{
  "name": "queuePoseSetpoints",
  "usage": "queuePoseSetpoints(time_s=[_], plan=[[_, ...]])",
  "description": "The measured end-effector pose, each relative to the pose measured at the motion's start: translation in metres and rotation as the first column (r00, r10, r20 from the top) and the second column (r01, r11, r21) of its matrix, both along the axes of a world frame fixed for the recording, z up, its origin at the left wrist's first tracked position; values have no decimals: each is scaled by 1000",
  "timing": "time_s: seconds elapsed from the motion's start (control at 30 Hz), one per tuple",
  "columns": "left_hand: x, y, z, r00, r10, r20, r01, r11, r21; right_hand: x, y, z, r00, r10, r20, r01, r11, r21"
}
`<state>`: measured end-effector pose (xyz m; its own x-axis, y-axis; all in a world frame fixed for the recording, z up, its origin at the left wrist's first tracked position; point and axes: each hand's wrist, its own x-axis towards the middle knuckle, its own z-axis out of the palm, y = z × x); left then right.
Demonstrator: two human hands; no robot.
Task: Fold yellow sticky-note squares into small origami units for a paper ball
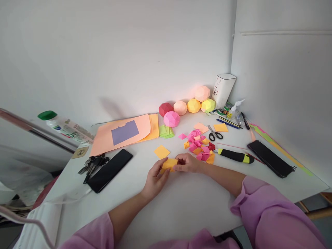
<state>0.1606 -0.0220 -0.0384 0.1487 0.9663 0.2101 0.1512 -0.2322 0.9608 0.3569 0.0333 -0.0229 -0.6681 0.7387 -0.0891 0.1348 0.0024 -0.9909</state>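
Between my two hands is a small piece of orange-yellow paper (169,164), just above the white table. My left hand (155,178) pinches its left side between thumb and fingers. At its right edge, my right hand (188,162) grips with thumb and curled fingers. Whether the paper has a fold is too small to make out. Just beyond my left hand lies a flat orange paper square (162,151). A pile of folded paper pieces (203,148), mostly pink with some orange and red, sits beyond my right hand.
Faceted paper balls (171,119) line the wall. Scissors (214,134), a yellow-black cutter (236,156) and a black case (270,158) lie to the right. Green paper squares (166,131) are behind. On the left are peach sheets (121,133), a phone (110,170) and keys (94,164).
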Motion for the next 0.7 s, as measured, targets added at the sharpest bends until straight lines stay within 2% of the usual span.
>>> queuePoseSetpoints(time_s=[0.13,0.23,0.4,0.7], plan=[[1,0,2,998,-59,29,60,998,-36,0,1,-1,1000,-20,-1,20,1000,19],[3,0,3,996,-89,14,89,996,-12,1,0,0,1000,-14,3,13,999,42],[2,1,1,996,-89,-24,90,996,17,1,0,2,1000,-8,8,8,996,84],[0,2,0,998,-60,-20,61,996,62,0,1,-2,997,-83,6,82,995,54]])
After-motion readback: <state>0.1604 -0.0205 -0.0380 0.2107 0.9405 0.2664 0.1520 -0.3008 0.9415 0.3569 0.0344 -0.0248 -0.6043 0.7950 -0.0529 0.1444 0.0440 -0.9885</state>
